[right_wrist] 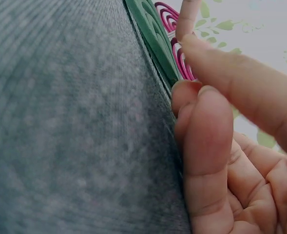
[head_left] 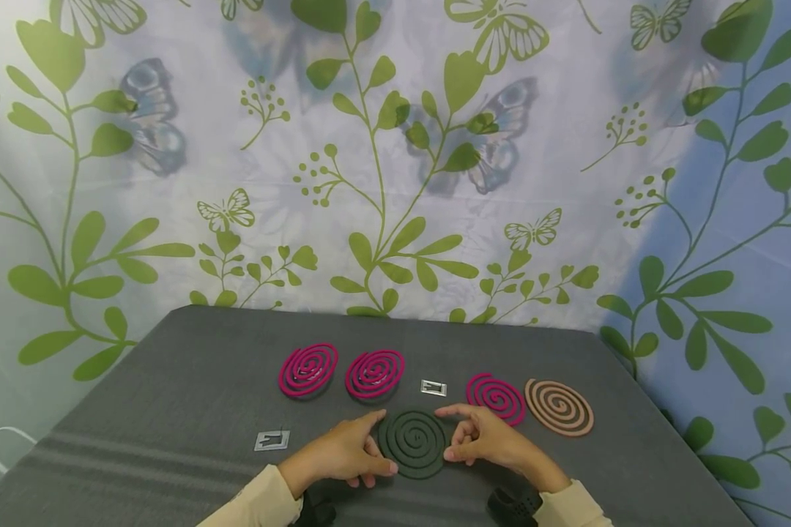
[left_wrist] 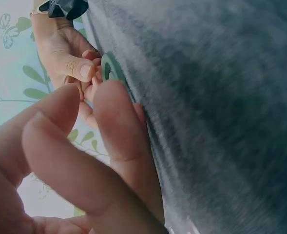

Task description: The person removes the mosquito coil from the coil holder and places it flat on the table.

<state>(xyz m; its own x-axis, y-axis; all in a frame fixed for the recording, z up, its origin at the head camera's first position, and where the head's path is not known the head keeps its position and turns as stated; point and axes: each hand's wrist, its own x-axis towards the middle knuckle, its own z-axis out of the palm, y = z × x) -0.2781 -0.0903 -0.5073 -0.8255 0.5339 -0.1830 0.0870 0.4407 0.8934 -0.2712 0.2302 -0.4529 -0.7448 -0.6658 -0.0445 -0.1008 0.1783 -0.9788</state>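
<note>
A dark green mosquito coil [head_left: 414,443] lies flat on the grey table between my two hands. At its left edge is my left hand [head_left: 346,452], thumb and forefinger spread along the rim. My right hand [head_left: 488,439] is at the right edge, forefinger extended toward the top and thumb near the side, other fingers bent. Seen low in the right wrist view, the green coil [right_wrist: 155,41] meets the right fingertips [right_wrist: 184,95]. The left fingers [left_wrist: 116,117] partly cover the coil [left_wrist: 109,66] in the left wrist view. Neither hand plainly pinches it.
Two pink coils [head_left: 308,371] [head_left: 374,373] sit raised at the back, metal showing beneath. Another pink coil [head_left: 496,399] and a tan coil [head_left: 559,407] lie at right. Flat metal stands [head_left: 433,388] [head_left: 272,440] lie on the table [head_left: 191,380]. A patterned cloth [head_left: 395,183] hangs behind.
</note>
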